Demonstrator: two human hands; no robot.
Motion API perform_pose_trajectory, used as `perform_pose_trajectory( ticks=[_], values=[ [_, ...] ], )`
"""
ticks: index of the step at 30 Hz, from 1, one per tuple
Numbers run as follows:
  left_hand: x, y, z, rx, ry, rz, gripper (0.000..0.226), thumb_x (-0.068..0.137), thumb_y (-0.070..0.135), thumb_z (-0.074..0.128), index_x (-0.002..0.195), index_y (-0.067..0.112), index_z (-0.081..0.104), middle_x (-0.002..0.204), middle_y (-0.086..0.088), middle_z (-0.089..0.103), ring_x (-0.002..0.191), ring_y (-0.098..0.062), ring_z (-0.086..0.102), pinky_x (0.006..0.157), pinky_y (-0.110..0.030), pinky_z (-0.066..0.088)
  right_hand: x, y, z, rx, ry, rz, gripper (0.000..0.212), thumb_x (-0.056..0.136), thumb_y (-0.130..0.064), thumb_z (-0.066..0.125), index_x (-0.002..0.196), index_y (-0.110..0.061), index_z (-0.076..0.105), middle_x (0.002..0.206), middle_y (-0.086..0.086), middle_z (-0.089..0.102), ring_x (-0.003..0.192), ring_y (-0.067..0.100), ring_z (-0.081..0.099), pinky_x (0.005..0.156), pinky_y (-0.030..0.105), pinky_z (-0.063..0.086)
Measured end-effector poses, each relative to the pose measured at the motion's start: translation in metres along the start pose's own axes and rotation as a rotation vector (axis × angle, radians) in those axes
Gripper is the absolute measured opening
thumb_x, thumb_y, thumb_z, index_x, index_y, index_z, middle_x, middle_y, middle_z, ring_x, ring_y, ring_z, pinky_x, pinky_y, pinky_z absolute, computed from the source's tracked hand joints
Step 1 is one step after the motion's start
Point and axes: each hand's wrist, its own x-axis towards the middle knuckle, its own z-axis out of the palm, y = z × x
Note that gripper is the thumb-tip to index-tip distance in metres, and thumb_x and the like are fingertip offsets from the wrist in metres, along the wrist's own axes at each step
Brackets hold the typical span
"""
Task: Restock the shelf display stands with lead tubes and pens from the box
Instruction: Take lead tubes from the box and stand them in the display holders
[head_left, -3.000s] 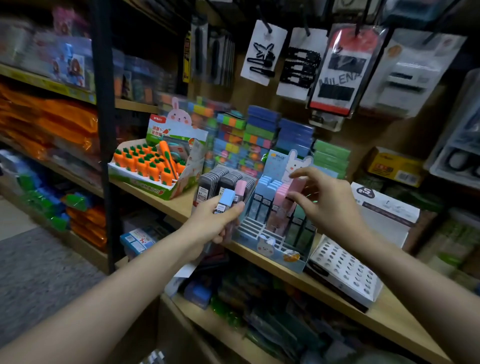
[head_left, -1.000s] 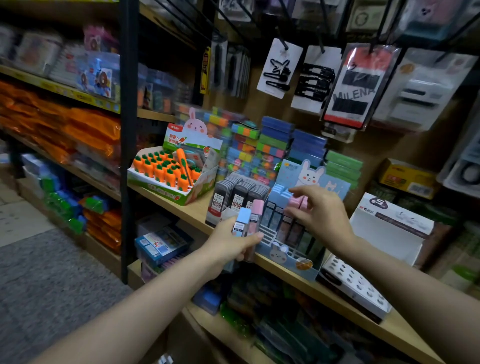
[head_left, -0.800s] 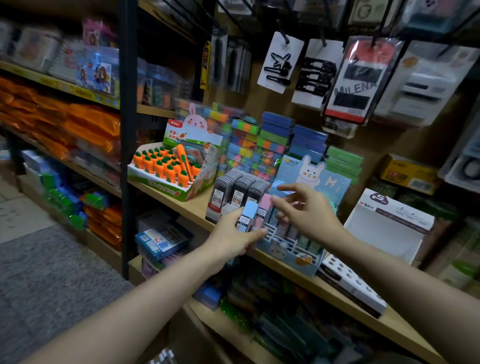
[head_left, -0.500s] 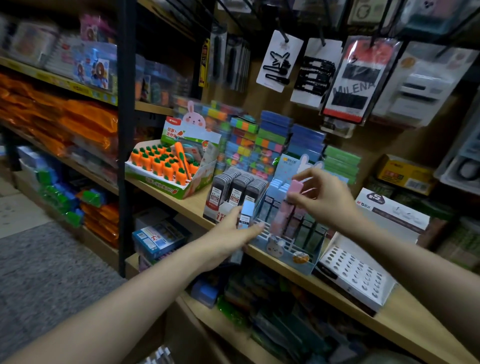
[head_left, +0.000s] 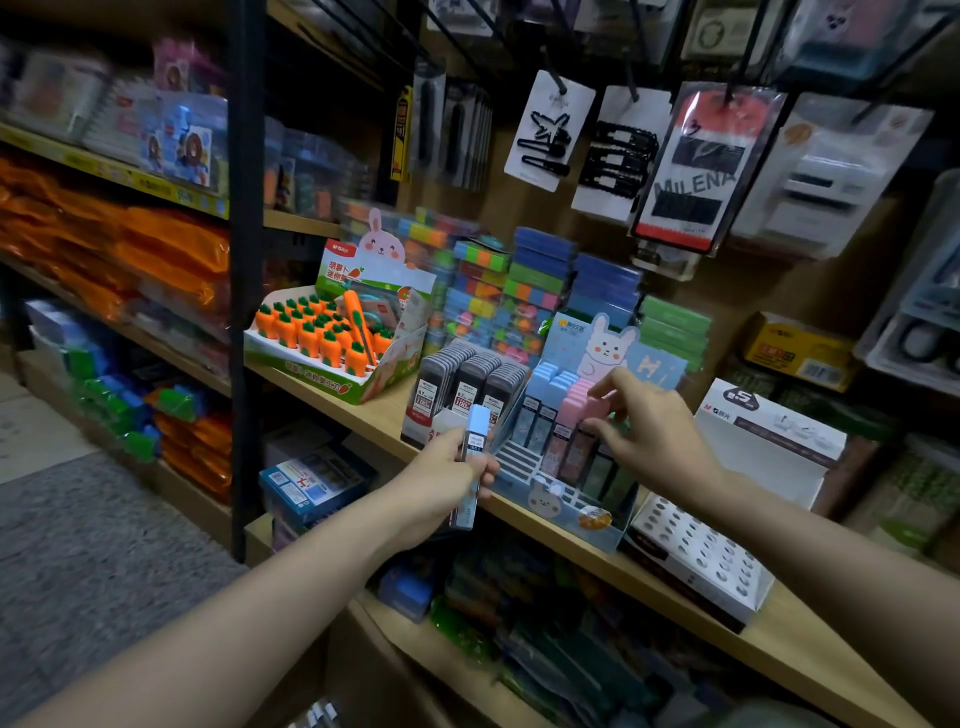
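Left hand (head_left: 441, 470) out in front of wooden shelf (head_left: 363, 410), fingers curled round blue tube (head_left: 475, 457), tube upright, blue cap on top, lower end below the fist. On the shelf further left, carrot box (head_left: 332, 358), orange carrots in rows, bunny card at back. Just right of it, grey tubes (head_left: 467, 384) packed upright in a small stand, right behind the blue tube. Next right, bunny stand (head_left: 561, 499): blue-capped tubes in the left rows, pink tubes (head_left: 582, 410) in the middle, dark ones to the right, front slots bare. Right hand (head_left: 649, 431) over the stand, fingertips (head_left: 605, 387) at the pink caps, thumb low beside them; fingers bent, but whether pinching a tube or only touching, cannot tell. Stacked colour blocks (head_left: 519, 291) against the back wall behind both stands. Right of the bunny stand, white box (head_left: 696, 561) with rows of holes in its tray, lid standing up behind. Hair clips on cards (head_left: 550, 132) hanging above.
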Motion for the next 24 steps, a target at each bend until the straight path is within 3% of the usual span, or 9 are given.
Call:
perform_pose_trajectory(
  ticks=[5, 9, 14, 18, 21, 24],
  values=[
    [0.002, -0.002, -0.003, -0.032, 0.014, 0.002, 0.028, 0.099, 0.003, 0.045, 0.125, 0.014, 0.048, 0.091, -0.003, 0.067, 0.078, -0.012, 0.061, 0.075, -0.028, 0.054, 0.001, 0.003, -0.004, -0.108, -0.053, -0.032, 0.030, 0.085, -0.033, 0.072, 0.106, -0.015, 0.059, 0.094, 0.005, 0.069, 0.088, 0.024, 0.063, 0.082, 0.044, 0.050],
    [0.002, -0.004, -0.001, -0.048, -0.025, 0.007, 0.027, 0.099, 0.004, 0.046, 0.120, 0.019, 0.051, 0.096, -0.003, 0.068, 0.079, -0.011, 0.062, 0.072, -0.025, 0.054, 0.001, 0.005, -0.005, -0.200, 0.017, -0.065, 0.029, 0.080, -0.032, 0.078, 0.101, -0.014, 0.069, 0.097, 0.004, 0.068, 0.095, 0.026, 0.061, 0.082, 0.044, 0.047],
    [-0.001, -0.006, 0.002, -0.056, -0.040, 0.024, 0.022, 0.097, 0.007, 0.052, 0.100, 0.027, 0.062, 0.097, -0.005, 0.064, 0.083, -0.013, 0.066, 0.071, -0.022, 0.054, -0.003, 0.001, 0.003, -0.227, 0.057, -0.032, 0.025, 0.077, -0.028, 0.080, 0.095, -0.013, 0.073, 0.095, 0.004, 0.065, 0.091, 0.026, 0.061, 0.076, 0.037, 0.044],
    [-0.003, -0.007, 0.002, -0.056, -0.014, 0.061, 0.018, 0.093, 0.006, 0.060, 0.093, 0.023, 0.066, 0.093, -0.007, 0.066, 0.080, -0.013, 0.069, 0.069, -0.023, 0.055, -0.006, 0.000, 0.001, -0.264, 0.053, -0.013, 0.035, 0.081, -0.034, 0.076, 0.113, -0.020, 0.071, 0.112, 0.003, 0.059, 0.103, 0.021, 0.056, 0.080, 0.036, 0.041],
    [-0.003, -0.006, 0.002, -0.094, 0.001, 0.079, 0.020, 0.091, 0.006, 0.063, 0.090, 0.026, 0.065, 0.091, -0.007, 0.068, 0.082, -0.014, 0.070, 0.074, -0.030, 0.058, -0.007, -0.010, -0.002, 0.054, 0.081, 0.049, 0.042, 0.086, -0.034, 0.070, 0.126, -0.021, 0.062, 0.114, -0.003, 0.057, 0.098, 0.010, 0.054, 0.083, 0.025, 0.043],
    [-0.002, -0.003, 0.003, -0.001, 0.002, 0.117, 0.028, 0.091, 0.011, 0.063, 0.080, 0.034, 0.074, 0.087, 0.003, 0.074, 0.094, -0.019, 0.069, 0.089, -0.039, 0.055, -0.004, -0.032, 0.002, 0.365, -0.065, 0.114, 0.039, 0.087, -0.039, 0.067, 0.123, -0.025, 0.061, 0.097, -0.014, 0.064, 0.086, -0.001, 0.061, 0.075, 0.016, 0.050]
  ],
)
